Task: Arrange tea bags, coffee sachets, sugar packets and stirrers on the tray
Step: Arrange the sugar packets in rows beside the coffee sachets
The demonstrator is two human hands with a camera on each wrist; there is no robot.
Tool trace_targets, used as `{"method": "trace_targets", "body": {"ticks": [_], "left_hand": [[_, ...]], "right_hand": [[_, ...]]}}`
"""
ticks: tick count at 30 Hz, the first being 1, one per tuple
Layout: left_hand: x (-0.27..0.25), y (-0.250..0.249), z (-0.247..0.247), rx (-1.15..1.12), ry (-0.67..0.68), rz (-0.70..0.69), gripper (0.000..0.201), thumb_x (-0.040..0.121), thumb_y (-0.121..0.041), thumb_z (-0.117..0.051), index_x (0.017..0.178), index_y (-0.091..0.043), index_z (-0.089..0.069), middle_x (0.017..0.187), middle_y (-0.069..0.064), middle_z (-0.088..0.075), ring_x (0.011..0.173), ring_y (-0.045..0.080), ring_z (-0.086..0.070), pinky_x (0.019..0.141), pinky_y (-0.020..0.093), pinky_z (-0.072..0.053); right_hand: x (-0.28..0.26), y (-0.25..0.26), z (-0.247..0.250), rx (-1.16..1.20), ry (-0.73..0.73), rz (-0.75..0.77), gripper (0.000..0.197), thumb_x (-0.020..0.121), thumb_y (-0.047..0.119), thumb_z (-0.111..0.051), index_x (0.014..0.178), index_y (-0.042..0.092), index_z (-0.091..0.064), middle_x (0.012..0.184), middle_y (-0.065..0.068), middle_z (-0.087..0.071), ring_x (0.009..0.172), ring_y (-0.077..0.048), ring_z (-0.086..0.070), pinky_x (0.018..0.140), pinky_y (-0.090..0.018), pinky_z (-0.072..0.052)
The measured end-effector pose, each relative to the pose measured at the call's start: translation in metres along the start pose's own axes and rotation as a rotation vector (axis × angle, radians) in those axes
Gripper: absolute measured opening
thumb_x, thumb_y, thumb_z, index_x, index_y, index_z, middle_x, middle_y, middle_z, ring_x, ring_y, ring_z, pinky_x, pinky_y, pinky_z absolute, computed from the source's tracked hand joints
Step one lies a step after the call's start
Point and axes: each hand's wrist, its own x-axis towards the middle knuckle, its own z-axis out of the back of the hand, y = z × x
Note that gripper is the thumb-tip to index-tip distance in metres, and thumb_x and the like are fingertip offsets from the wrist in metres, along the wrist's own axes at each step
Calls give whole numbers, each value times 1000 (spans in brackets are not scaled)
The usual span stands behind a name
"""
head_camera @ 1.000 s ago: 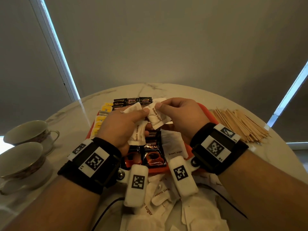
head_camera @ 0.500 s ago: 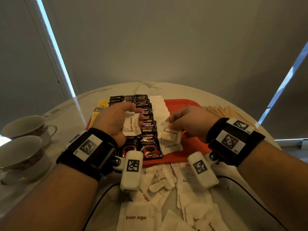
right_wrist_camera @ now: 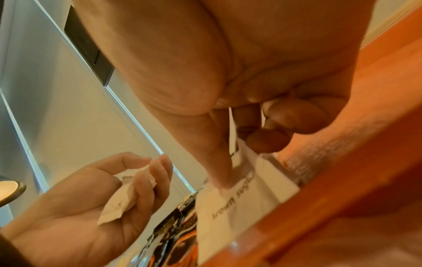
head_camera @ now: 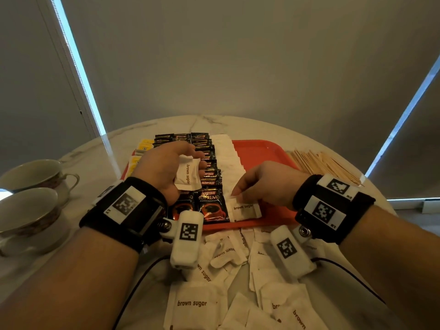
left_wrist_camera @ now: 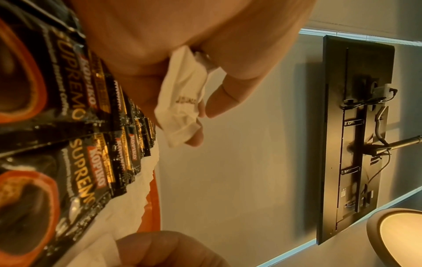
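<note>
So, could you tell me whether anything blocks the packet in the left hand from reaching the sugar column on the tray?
Only the right hand, laying a packet at the sugar column's near end.

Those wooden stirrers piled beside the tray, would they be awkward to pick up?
Probably fiddly. The wooden stirrers look thin, flat and light, so they likely slide rather than roll. They lie loose and overlapping on the table, so grabbing a few would likely scatter others.

Head view looks down; wrist views close under palms, somewhat blurred — all share tray [head_camera: 259, 151].
</note>
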Motion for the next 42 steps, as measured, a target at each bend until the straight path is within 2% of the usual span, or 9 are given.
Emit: {"method": "trace_targets", "body": {"ticks": [6, 13, 19, 23, 25, 29, 36, 39, 42], "left_hand": [[1, 0, 1, 6, -12, -15, 8, 95, -7, -62, 92, -7, -70, 69, 8, -75, 65, 21, -70, 67, 36, -57], [-2, 0, 0, 15, 3, 1, 10, 96, -8, -61, 91, -6, -69, 67, 8, -74, 65, 20, -68, 66, 34, -57], [-1, 0, 0, 6, 10, 4, 11, 97, -8, -60, 90, -5, -68, 65, 8, -73, 66, 20, -67, 69, 34, -58], [1, 0, 2, -5, 6, 13, 9, 96, -8, -62, 94, -4, -69, 78, 11, -73, 63, 19, -70, 62, 33, -59], [2, 0, 2, -10, 12, 17, 9, 96, -8, -61, 96, -4, -69, 80, 11, -73, 66, 20, -70, 64, 34, -58], [2, 3, -1, -48, 23, 14, 9, 96, -5, -56, 101, -7, -64, 89, 11, -72, 73, 22, -67, 65, 35, -56], [3, 5, 1, -131, 32, 6, 23, 93, 1, -48, 112, -8, -58, 102, 17, -74, 80, 28, -72, 65, 40, -59], [6, 7, 0, -162, 30, -10, 30, 93, 3, -44, 119, -5, -56, 106, 20, -75, 83, 31, -76, 63, 39, -62], [7, 9, -2, -186, 35, -18, 39, 91, 6, -36, 126, -4, -51, 105, 22, -76, 91, 34, -77, 70, 44, -60]], "right_hand": [[-2, 0, 1, 51, -153, 46, 14, 91, 19, -74, 90, 32, -80, 92, 8, -74, 71, -3, -62, 57, -18, -47], [-4, 9, -11, 211, 10, -35, 13, 96, 10, -67, 96, 14, -79, 85, -6, -78, 62, -9, -68, 58, -22, -59], [-2, 5, -12, 411, -30, -47, 15, 98, 7, -63, 97, 7, -77, 92, -12, -78, 73, -17, -71, 69, -30, -61], [5, -9, -7, 794, -406, 3, 12, 98, 14, -63, 99, 13, -75, 103, -6, -76, 96, -17, -71, 84, -32, -57], [6, -13, -7, 961, -477, 3, 19, 98, 18, -63, 115, 14, -72, 119, -1, -70, 115, -17, -64, 91, -31, -50], [9, -14, -20, 1067, -376, -17, 44, 101, 30, -58, 143, 17, -55, 143, 0, -56, 132, -20, -50, 103, -36, -42], [14, -13, -35, 980, -312, -34, 48, 101, 44, -55, 142, 20, -54, 138, 0, -59, 116, -16, -55, 102, -37, -43], [20, -14, -25, 1012, -328, -95, 58, 99, 50, -56, 146, 20, -48, 149, -7, -52, 130, -27, -52, 113, -49, -40], [28, -6, -16, 1114, -294, -74, 62, 101, 45, -54, 154, 18, -38, 159, -9, -40, 144, -27, -40, 118, -46, -33]]}}
